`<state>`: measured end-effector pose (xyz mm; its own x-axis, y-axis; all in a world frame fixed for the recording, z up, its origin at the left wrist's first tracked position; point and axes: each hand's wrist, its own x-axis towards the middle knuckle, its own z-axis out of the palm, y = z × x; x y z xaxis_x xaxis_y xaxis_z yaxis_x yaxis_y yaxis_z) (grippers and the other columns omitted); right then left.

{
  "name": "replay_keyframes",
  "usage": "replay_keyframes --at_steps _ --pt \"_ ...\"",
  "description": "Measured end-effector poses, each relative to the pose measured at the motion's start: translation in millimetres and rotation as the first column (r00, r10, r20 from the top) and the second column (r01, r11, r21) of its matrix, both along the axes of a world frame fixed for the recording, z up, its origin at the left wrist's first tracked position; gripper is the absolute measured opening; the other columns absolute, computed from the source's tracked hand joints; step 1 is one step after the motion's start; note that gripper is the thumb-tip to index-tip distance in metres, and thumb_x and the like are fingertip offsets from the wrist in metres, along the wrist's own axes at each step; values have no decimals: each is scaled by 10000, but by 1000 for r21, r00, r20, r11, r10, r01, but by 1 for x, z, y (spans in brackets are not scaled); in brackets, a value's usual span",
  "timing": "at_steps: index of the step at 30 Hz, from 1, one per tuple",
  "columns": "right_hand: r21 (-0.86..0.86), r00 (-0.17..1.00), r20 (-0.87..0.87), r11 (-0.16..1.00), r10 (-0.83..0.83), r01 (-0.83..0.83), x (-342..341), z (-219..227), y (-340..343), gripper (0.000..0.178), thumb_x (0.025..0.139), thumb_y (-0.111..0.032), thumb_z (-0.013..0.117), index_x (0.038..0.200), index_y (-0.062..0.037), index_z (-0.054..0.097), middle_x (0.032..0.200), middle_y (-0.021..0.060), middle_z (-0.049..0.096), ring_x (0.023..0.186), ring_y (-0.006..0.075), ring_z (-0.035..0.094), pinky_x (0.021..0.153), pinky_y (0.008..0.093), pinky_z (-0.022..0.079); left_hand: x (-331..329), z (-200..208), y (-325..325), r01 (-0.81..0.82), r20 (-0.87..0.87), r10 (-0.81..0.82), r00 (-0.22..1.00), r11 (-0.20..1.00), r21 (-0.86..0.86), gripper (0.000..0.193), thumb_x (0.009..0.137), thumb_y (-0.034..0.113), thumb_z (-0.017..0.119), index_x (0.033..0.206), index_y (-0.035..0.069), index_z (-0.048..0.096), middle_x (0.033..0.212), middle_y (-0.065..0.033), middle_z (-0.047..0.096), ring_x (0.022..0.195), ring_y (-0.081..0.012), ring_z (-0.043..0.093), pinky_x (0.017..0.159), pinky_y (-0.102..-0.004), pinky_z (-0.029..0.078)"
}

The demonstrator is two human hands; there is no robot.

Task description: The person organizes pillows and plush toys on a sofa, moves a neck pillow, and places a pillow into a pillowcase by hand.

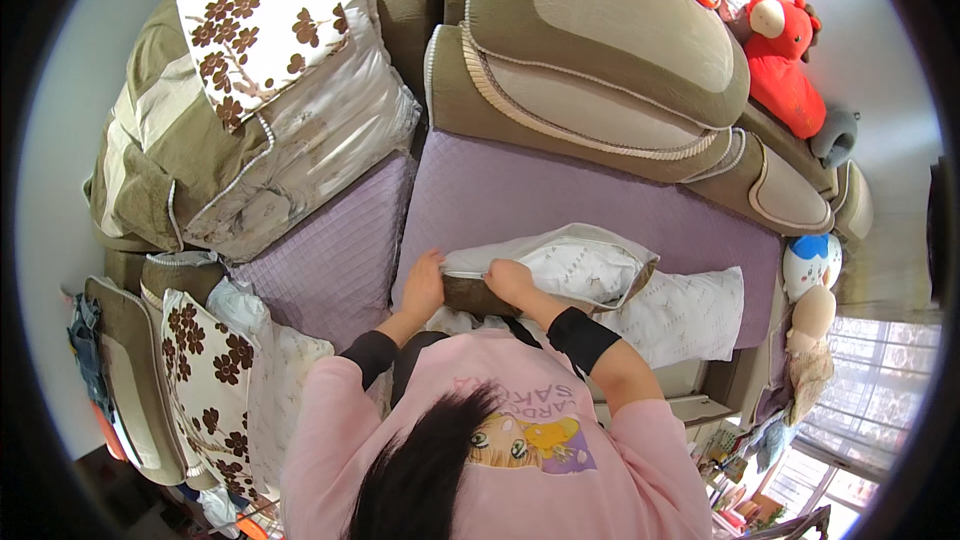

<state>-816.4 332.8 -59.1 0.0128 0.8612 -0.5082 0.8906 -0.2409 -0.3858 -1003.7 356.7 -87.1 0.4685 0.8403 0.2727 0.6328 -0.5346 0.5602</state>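
Note:
Across the front of the purple quilted sofa seat (560, 190) lies a cushion cover (560, 240), pale grey above and brown below. Its opening gapes on the right, where a white pillow (585, 272) with a faint leaf print shows inside. My left hand (424, 282) is closed on the cover's left end. Bent fingers of my right hand (510, 285) grip the near edge of the cover, a short way to the right. Another white leaf-print fabric piece (692, 315) lies flat to the right, partly beneath the cover.
Thick brown-and-beige back cushions (600, 30) line the far side. Cushions and a flower-print pillow (255, 35) are piled at far left; another flower-print pillow (205, 390) leans at near left. A red plush toy (785, 65) and several smaller toys sit along the right and back.

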Motion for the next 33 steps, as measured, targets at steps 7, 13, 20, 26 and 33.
replay_keyframes --at_steps 7,13,20,26,33 --pt "66 996 -77 996 -53 58 -2 -9 -5 241 732 -260 509 722 -31 585 729 148 582 713 316 551 641 391 432 53 1 3 331 -92 -362 928 911 -246 242 682 94 576 885 3 480 868 -139 490 837 -300 477 727 -363 391" --pt "284 961 -265 946 -81 158 35 -30 -42 203 759 -230 511 812 -54 599 768 115 586 737 294 551 667 365 436 50 -10 3 320 25 -329 944 894 -313 167 689 137 590 792 29 516 812 -97 495 818 -277 478 697 -351 391" --pt "99 896 -380 953 -231 288 64 -38 -73 207 772 -217 527 875 -54 604 857 114 580 779 246 555 688 317 439 48 -2 -2 357 29 -368 930 877 -322 140 689 150 594 753 42 533 775 -97 496 777 -275 495 676 -350 401" --pt "112 890 -409 957 -201 268 87 -39 -71 184 780 -184 521 827 -30 609 830 129 589 793 263 551 683 322 431 52 12 6 300 8 -323 946 871 -388 138 694 143 594 766 34 549 760 -94 508 753 -273 517 642 -343 416" --pt "-33 887 -461 999 -22 8 83 -32 -77 319 802 -305 484 957 -35 552 905 165 568 841 331 523 731 375 405 60 8 15 191 28 -196 980 898 -397 141 690 137 607 771 30 566 778 -81 535 710 -276 538 612 -334 428"
